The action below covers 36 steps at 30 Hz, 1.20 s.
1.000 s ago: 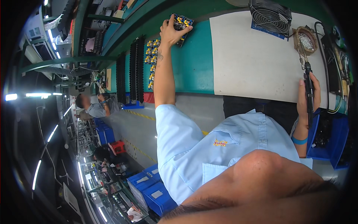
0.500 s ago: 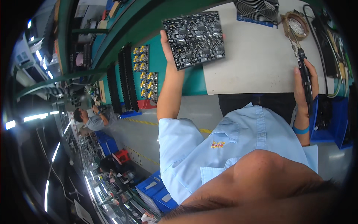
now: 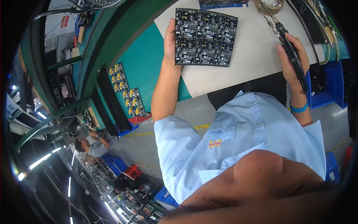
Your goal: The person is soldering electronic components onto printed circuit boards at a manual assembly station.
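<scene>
My left hand (image 3: 169,43) grips a black circuit board panel (image 3: 205,37) by its left edge, holding it up over the bench. Its face, divided into several identical small boards, is turned toward me; the fingers behind it are hidden. On the right, my right hand (image 3: 292,61) is closed around the black handle of a soldering iron (image 3: 282,33). Two thin metal prongs at its front end reach to a round brown bowl (image 3: 278,8) of silvery-white bits at the top edge. Whether the prongs touch the bits, I cannot tell.
A pale mat (image 3: 209,80) covers part of the green bench (image 3: 145,71). To the left lie boards with yellow parts (image 3: 132,101) beside black slotted racks (image 3: 113,106). A blue bin (image 3: 324,95) stands at right, below cables (image 3: 324,26). Another person (image 3: 95,145) sits far left.
The panel has swung from a slant to nearly level and faces me more squarely. My view has turned, so bench and racks appear shifted. My right hand still holds the soldering iron.
</scene>
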### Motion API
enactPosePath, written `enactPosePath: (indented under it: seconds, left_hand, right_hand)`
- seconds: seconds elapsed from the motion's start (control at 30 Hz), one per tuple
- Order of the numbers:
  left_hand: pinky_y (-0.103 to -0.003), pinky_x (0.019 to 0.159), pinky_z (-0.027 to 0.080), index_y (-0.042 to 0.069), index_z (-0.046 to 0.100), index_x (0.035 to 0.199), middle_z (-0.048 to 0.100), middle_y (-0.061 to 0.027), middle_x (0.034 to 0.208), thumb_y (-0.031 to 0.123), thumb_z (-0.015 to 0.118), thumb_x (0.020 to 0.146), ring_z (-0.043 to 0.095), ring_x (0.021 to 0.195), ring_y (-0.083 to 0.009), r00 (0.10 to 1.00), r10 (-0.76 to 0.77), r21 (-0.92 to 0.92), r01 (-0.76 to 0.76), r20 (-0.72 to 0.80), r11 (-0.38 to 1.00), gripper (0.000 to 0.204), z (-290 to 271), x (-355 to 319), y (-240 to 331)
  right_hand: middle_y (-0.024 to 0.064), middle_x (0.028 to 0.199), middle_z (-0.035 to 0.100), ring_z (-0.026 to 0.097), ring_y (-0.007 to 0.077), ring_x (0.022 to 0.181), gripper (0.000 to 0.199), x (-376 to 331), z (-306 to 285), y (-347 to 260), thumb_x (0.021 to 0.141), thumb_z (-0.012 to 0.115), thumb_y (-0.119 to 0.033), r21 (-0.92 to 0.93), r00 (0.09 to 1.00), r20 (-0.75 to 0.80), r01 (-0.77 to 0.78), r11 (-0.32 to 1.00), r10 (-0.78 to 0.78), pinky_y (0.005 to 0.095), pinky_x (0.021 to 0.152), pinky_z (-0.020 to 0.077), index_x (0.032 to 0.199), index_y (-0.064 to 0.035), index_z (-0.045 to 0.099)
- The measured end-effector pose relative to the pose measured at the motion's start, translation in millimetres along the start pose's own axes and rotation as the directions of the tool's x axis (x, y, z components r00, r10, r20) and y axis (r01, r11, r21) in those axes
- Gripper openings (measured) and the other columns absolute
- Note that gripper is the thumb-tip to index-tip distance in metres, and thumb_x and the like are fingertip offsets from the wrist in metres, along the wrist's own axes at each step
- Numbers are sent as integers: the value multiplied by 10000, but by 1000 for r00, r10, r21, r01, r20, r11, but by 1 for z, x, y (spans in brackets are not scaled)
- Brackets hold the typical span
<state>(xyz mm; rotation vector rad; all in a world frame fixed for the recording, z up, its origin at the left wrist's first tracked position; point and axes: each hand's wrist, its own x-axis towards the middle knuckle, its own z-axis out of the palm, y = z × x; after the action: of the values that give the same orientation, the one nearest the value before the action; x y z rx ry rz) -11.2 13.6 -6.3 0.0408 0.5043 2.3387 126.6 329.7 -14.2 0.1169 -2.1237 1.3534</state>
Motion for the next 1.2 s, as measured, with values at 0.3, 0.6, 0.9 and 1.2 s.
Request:
enactPosePath:
  seconds: [0.3, 0.6, 0.9, 1.2]
  left_hand:
    - [-436, 924, 528, 66, 605, 1310, 667, -126, 1253, 703, 383, 956, 671, 1075, -272, 997, 63, 148, -69, 49, 987, 761, 8, -6, -4]
    - [-459, 970, 515, 61, 582, 1336, 641, -139, 1293, 764, 383, 917, 649, 1119, -296, 994, 52, 114, -63, 91, 992, 843, -8, -11, 1]
    - [-508, 1073, 433, 53, 525, 1390, 555, -176, 1399, 838, 346, 866, 566, 1237, -348, 892, 330, 38, -358, 308, 933, 961, 43, -21, -8]
    - [-485, 1063, 414, 63, 491, 1401, 535, -199, 1396, 858, 334, 852, 547, 1235, -360, 956, 279, 313, -238, -93, 919, 979, 48, -53, 22]
  right_hand:
    - [119, 1042, 670, 641, 176, 844, 402, -1, 2, 1, 838, 732, 8, -26, 1000, 20, 5, 1000, -5, 241, 741, 497, 1221, -11, 610]
    - [114, 1028, 671, 630, 169, 817, 399, 0, 0, 2, 839, 728, 15, -20, 1000, 8, 9, 1000, -9, 233, 724, 487, 1219, -10, 611]
    - [117, 1033, 677, 644, 177, 847, 400, 0, 0, 0, 837, 725, 16, 23, 1000, 12, -8, 1000, 8, 245, 748, 500, 1220, -13, 611]
    - [139, 1097, 682, 663, 198, 911, 404, -3, -2, -1, 840, 721, 16, 1, 998, 19, -67, 998, 67, 283, 805, 524, 1228, -14, 610]
